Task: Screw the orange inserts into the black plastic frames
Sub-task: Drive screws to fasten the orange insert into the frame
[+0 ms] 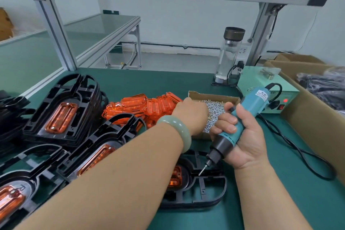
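A black plastic frame (207, 190) lies on the green mat in front of me, with an orange insert (175, 177) seated in it, partly hidden by my left forearm. My right hand (240, 132) grips a teal electric screwdriver (242, 117), whose bit points down at the frame. My left hand (188, 115) reaches into a cardboard box of small silver screws (212, 112); its fingertips are hidden, so I cannot see whether they hold a screw. A heap of loose orange inserts (141, 108) lies behind my left wrist.
Stacks of black frames with orange inserts fitted (61, 112) fill the left side. At the back right stand a green power supply box (267, 87) and a glass bottle (229, 54). A large cardboard box (313, 110) stands at the right. The screwdriver's black cable (298, 151) trails over the mat.
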The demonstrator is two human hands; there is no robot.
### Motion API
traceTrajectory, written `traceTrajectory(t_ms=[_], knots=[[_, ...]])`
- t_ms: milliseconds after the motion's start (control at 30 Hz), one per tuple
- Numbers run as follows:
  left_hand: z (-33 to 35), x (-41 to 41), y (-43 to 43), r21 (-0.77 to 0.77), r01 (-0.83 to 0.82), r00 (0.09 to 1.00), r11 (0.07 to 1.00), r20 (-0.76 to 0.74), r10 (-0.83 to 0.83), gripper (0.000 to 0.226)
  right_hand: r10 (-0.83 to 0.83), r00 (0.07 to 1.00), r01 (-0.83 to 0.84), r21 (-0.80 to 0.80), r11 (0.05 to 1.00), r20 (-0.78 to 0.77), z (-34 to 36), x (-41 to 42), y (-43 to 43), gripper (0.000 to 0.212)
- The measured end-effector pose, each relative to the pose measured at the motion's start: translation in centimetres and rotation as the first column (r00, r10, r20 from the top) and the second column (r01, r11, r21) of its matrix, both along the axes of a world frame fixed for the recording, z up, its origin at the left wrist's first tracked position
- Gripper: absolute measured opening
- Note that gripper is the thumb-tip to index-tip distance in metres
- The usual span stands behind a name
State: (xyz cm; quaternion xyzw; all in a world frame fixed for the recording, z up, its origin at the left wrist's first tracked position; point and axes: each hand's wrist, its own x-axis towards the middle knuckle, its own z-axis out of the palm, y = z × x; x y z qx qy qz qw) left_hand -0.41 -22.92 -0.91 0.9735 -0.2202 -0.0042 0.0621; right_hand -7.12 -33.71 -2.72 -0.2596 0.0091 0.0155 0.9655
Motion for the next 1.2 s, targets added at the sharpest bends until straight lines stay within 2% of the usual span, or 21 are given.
traceTrajectory(t_ms=[100,233,367,633,767,867,967,1033,1067,1200], knots=[[-0.5,0.3,-0.6,0.1,-0.003,1.0,0.995,-0.03,0.006,0.026,0.007,1.0,-0.007,0.003,1.0,0.005,0.1,0.0,-0.1,0.012],[-0.3,0.5,-1.1,0.104,0.012,0.998,0.995,0.064,-0.019,0.013,0.001,1.0,-0.001,0.008,1.0,-0.007,0.1,0.0,0.1,0.012],[-0.4,0.3,-1.0,0.017,-0.014,0.993,1.0,0.12,0.012,0.012,0.033,0.999,-0.032,0.023,0.999,-0.018,0.1,0.0,0.3,0.012],[-0.4,0.3,-0.5,-0.203,-0.028,0.998,0.979,0.054,0.039,0.021,0.036,0.999,-0.036,0.019,0.999,-0.022,0.0,-0.1,0.4,0.011],[-0.4,0.1,-0.4,-0.383,-0.054,0.997,0.922,0.036,0.073,0.017,0.033,0.999,-0.033,0.017,0.999,-0.023,0.0,-0.1,0.3,0.012],[0.1,-0.2,0.1,-0.619,-0.1,0.988,0.779,0.029,0.15,0.015,0.017,1.0,-0.017,0.004,1.0,-0.024,0.0,0.0,0.3,0.013],[1.0,-1.2,1.0,-0.842,-0.215,0.972,0.494,-0.136,0.191,0.018,0.013,0.999,-0.013,0.009,1.0,-0.029,0.0,0.0,0.3,0.013],[1.5,-2.4,1.8,-0.91,-0.283,0.956,0.302,-0.243,0.163,0.021,0.014,0.999,-0.013,0.02,1.0,-0.035,0.0,-0.1,0.5,0.013],[1.8,-3.0,2.3,-0.923,-0.302,0.95,0.237,-0.272,0.15,0.022,0.013,0.999,-0.012,0.024,1.0,-0.037,0.1,-0.1,0.5,0.013],[2.1,-5.9,5.1,-0.942,-0.331,0.939,0.053,-0.323,0.122,0.023,0.0,0.999,0.001,0.028,1.0,-0.036,0.2,-0.3,0.7,0.011]])
